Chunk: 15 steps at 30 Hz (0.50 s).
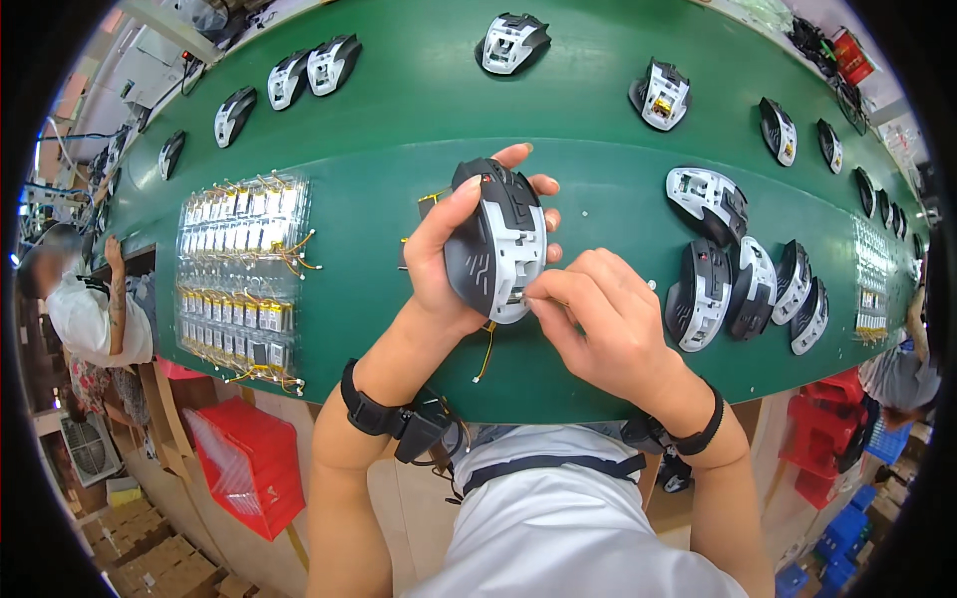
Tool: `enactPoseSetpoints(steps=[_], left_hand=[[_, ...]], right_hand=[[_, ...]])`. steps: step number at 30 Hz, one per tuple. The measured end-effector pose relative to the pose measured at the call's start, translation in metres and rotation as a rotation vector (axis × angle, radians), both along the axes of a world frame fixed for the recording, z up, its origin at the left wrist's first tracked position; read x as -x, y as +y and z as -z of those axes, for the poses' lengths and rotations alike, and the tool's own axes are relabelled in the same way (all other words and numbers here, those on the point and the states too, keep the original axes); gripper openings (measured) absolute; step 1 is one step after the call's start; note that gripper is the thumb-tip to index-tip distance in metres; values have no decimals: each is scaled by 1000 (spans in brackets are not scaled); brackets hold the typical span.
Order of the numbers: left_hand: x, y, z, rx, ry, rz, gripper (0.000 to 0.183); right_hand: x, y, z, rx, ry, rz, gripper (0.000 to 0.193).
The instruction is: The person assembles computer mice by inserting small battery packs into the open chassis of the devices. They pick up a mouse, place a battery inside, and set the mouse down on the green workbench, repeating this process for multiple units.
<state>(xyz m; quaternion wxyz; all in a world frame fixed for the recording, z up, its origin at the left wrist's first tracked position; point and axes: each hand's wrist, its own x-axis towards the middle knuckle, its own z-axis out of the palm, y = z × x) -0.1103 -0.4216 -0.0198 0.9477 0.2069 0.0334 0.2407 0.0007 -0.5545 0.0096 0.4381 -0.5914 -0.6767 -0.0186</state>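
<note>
My left hand [439, 249] is closed around a black and white computer mouse [513, 244], holding it above the green table in front of me. Its thumb lies along the left side, and its fingertips wrap round the right edge. The mouse's white shell has open slots in it. At the shell's lower right, my right hand [608, 319] pinches thumb and forefinger together against an opening. Whatever sits between those fingertips is hidden. Beneath the mouse, a yellow wire with a small white connector [478, 377] lies on the table.
Trays of silver battery packs [244, 224] with yellow wires lie to the left. Several similar mice [753, 284] are grouped at the right, and more line the green surface [419, 105] beyond. Red crates [249, 463] stand below the table. A person [95, 309] is at the far left.
</note>
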Motion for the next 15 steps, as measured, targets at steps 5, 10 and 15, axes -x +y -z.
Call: enactPoseSetpoints(steps=[5, 10, 15], left_hand=[[1, -1, 2, -9, 55, -28, 61], [1, -4, 2, -25, 96, -51, 56], [1, -7, 5, -8, 135, -89, 51]], right_hand=[[-2, -1, 2, 18, -129, -32, 22], [0, 0, 4, 15, -132, -8, 21], [0, 1, 6, 47, -38, -35, 21]])
